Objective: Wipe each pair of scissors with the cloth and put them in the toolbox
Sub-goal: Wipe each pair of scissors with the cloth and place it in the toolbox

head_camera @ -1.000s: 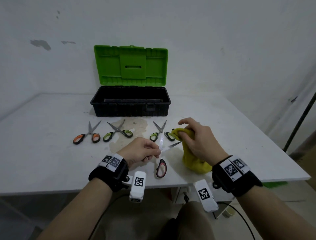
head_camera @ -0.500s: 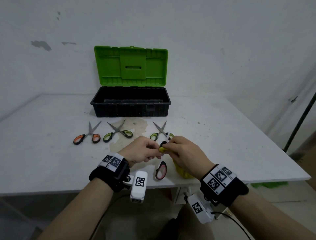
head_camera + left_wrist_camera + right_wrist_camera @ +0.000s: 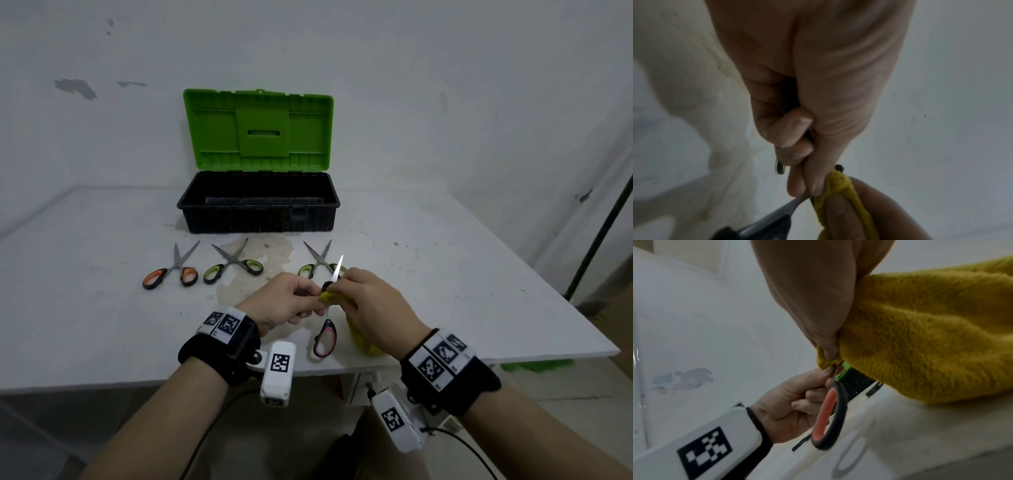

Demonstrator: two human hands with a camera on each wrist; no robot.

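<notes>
Scissors with red-lined black handles (image 3: 324,337) hang between both hands above the white table's (image 3: 102,308) near edge. Left hand (image 3: 286,305) pinches them near the pivot; right hand (image 3: 373,308) pinches the mustard-yellow fluffy cloth (image 3: 920,331) around one blade, having closed in from the right a second ago. Wiping of this first pair has begun. Beyond the hands lie three more pairs, then the open green-lidded black toolbox (image 3: 258,212).
</notes>
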